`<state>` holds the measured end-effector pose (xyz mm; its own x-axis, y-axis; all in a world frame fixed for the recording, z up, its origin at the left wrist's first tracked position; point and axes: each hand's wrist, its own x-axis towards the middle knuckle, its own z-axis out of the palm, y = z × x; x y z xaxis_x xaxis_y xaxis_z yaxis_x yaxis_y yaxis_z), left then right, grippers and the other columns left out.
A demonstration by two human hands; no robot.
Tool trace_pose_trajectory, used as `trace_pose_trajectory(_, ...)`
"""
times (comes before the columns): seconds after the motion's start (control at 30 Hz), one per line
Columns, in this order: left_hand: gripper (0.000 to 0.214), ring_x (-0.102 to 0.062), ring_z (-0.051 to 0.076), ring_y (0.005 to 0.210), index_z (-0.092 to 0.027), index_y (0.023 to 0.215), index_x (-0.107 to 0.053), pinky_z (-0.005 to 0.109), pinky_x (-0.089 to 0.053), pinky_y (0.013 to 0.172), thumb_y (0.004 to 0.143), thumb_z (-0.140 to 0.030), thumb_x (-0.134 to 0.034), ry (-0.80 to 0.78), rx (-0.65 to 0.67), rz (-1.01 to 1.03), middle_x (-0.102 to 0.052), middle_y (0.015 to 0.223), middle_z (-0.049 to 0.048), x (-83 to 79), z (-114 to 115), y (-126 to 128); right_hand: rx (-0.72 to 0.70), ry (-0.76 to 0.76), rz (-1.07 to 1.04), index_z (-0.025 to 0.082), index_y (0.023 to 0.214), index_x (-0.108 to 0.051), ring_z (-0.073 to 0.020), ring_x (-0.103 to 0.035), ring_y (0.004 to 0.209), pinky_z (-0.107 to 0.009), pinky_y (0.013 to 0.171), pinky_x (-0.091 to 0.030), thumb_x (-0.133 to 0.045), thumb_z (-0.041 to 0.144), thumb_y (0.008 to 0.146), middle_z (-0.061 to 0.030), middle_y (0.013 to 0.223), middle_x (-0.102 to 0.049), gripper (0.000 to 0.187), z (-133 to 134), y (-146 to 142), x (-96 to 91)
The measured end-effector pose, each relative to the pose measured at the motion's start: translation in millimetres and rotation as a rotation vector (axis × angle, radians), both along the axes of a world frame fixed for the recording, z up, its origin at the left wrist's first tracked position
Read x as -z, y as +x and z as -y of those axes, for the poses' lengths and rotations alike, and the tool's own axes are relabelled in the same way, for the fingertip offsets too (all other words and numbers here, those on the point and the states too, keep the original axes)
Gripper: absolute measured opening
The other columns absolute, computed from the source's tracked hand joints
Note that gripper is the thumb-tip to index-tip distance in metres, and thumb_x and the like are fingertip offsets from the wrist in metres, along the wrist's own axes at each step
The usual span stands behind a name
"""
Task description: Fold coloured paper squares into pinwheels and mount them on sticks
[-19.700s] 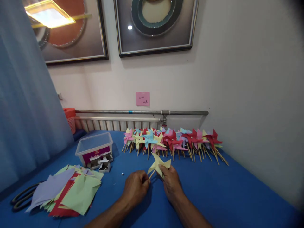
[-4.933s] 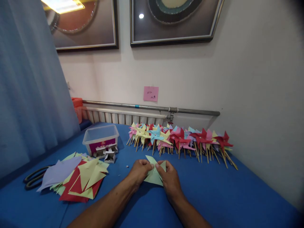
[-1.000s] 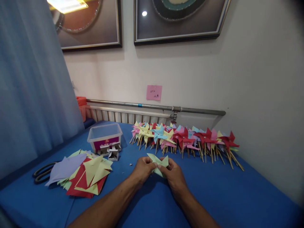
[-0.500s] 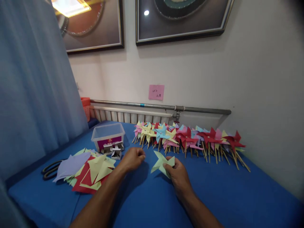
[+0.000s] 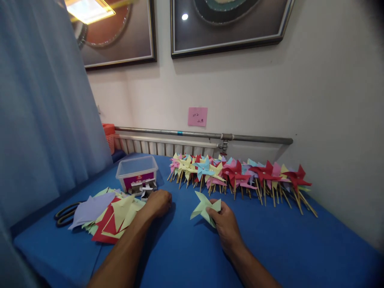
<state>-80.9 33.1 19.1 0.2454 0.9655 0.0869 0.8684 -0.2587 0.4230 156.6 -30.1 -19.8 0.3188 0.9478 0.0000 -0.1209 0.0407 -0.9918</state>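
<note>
My right hand (image 5: 225, 226) is closed on a pale green folded paper pinwheel head (image 5: 204, 206), which it holds just above the blue table (image 5: 288, 248). My left hand (image 5: 157, 203) is away from it, to the left. It rests knuckles-up on the table with the fingers curled under, beside the small open white boxes (image 5: 144, 187) and the edge of the stack of coloured paper squares (image 5: 112, 214). What its fingers hold, if anything, is hidden.
A row of finished pinwheels on sticks (image 5: 240, 176) lies along the wall. A clear plastic tub (image 5: 136, 170) stands behind the small boxes. Black scissors (image 5: 63, 212) lie at the far left, by a blue curtain (image 5: 45, 120). An orange basket (image 5: 108, 134) sits by the radiator.
My left hand let go of the green paper and moved left to the small white boxes. My right hand kept the folded paper, its points now spread like a pinwheel.
</note>
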Motion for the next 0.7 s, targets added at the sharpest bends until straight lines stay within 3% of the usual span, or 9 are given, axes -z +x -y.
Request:
trace_pose_trajectory(0.17, 0.010, -0.069, 0.031, 0.089, -0.019, 0.064, -0.071, 0.036, -0.045, 0.086, 0.070, -0.011, -0.067, 0.002, 0.007, -0.027, -0.073, 0.078, 0.0130, 4.7, -3.2, 0.0, 0.000, -0.009, -0.004, 0.020, 0.099, -0.065, -0.0202, -0.063, 0.061, -0.029, 0.057, -0.048, -0.078, 0.039, 0.059, 0.0021, 0.068, -0.069, 0.046, -0.6, -4.1, 0.2)
trace_pose_trajectory(0.4, 0.022, -0.069, 0.034, 0.097, -0.014, 0.091, -0.076, 0.039, -0.047, 0.083, 0.084, -0.018, -0.055, -0.040, 0.106, -0.341, -0.075, 0.099, 0.0191, -1.0, -2.5, 3.6, 0.005, 0.006, 0.017, 0.020, 0.099, -0.065, -0.0201, -0.064, 0.062, -0.029, 0.058, -0.049, -0.077, 0.040, 0.060, 0.0021, 0.070, -0.070, 0.045, -1.0, -4.3, 4.0)
trace_pose_trajectory(0.57, 0.023, -0.068, 0.024, 0.089, -0.016, 0.093, -0.074, 0.030, -0.043, 0.075, 0.087, -0.019, -0.052, 0.021, 0.190, -0.113, -0.075, 0.093, 0.0106, 1.5, -2.1, 8.3, 0.005, 0.035, 0.020, 0.021, 0.099, -0.064, -0.0204, -0.065, 0.063, -0.029, 0.058, -0.049, -0.077, 0.040, 0.062, 0.0011, 0.072, -0.071, 0.043, -3.2, -3.6, 8.7)
trace_pose_trajectory(0.7, 0.020, -0.065, 0.020, 0.080, -0.015, 0.090, -0.074, 0.027, -0.038, 0.067, 0.085, -0.018, -0.054, -0.031, 0.166, -0.014, -0.074, 0.085, 0.0071, 3.8, -3.5, 9.3, 0.006, 0.027, 0.034, 0.021, 0.098, -0.065, -0.0201, -0.064, 0.063, -0.029, 0.058, -0.048, -0.077, 0.040, 0.062, 0.0020, 0.070, -0.069, 0.043, -4.0, -2.9, 8.9)
